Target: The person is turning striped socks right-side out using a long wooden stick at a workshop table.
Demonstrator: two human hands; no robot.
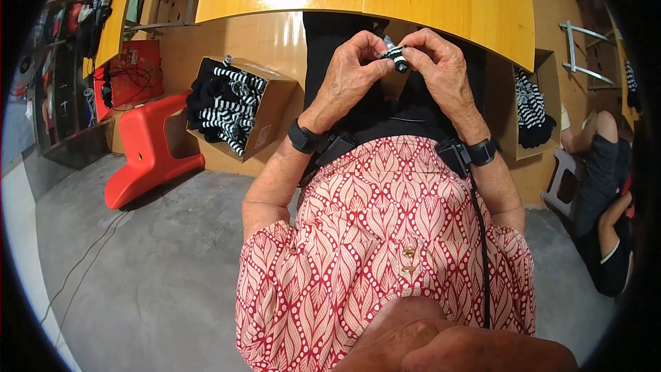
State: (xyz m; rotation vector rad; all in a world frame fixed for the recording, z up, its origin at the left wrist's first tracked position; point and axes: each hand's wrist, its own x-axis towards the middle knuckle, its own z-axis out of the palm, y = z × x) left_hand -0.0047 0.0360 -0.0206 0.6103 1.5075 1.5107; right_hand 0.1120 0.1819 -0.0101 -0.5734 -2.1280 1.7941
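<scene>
A small black-and-white striped knitted piece (395, 55) is held up between my hands, in front of the yellow table edge. Its exact kind is too small to make out. My left hand (352, 69) pinches one side of it between thumb and forefinger. On the other side my right hand (441, 62) pinches it the same way, with the fingertips close to those of the left. A pale, shiny bit (389, 43) sticks up from the far end of the piece.
The yellow table (454, 7) spans the far side. A cardboard box (277, 100) of striped knitwear stands at left, and another box (547, 76) at right. A red plastic stool (148, 155) lies tipped over on the left, near a floor cable. Another person (602, 186) sits at far right.
</scene>
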